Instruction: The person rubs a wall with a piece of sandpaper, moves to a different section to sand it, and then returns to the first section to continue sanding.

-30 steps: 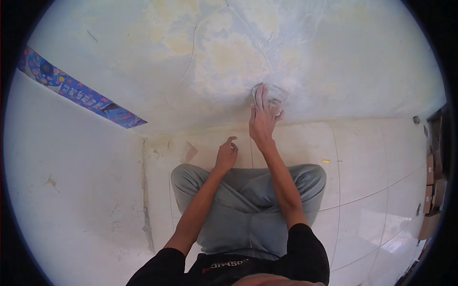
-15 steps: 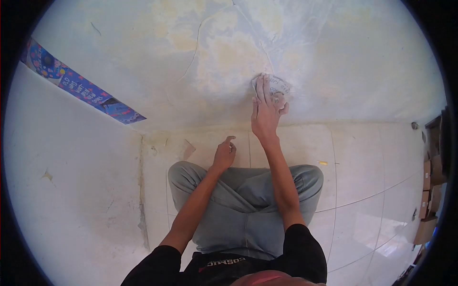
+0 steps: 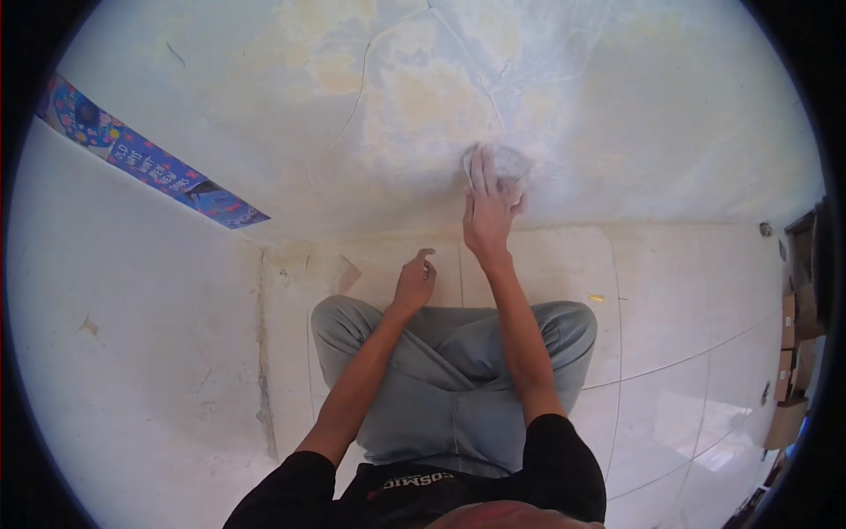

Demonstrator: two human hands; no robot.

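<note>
My right hand [image 3: 490, 204] presses a piece of sandpaper [image 3: 513, 162] flat against the lower wall [image 3: 414, 115], fingers lying over its left part and the thumb over its lower edge. The sheet is smeared by motion, and its rough side is hidden against the wall. Above the hand, the wall has yellowish patches, whitish filler and long thin cracks. Near my left knee, my left hand [image 3: 416, 280] hovers loosely with nothing visible in it, index finger stretched out and the others partly curled.
I sit cross-legged on pale floor tiles [image 3: 661, 300]. A blue printed strip [image 3: 150, 163] runs along the left wall corner. On the floor lie a small brownish scrap [image 3: 349, 274] and a tiny yellow piece [image 3: 597, 298]. Cardboard boxes [image 3: 787, 423] stand at the far right.
My right hand and the sandpaper have shifted slightly left and down along the wall. My left hand has stayed nearly still.
</note>
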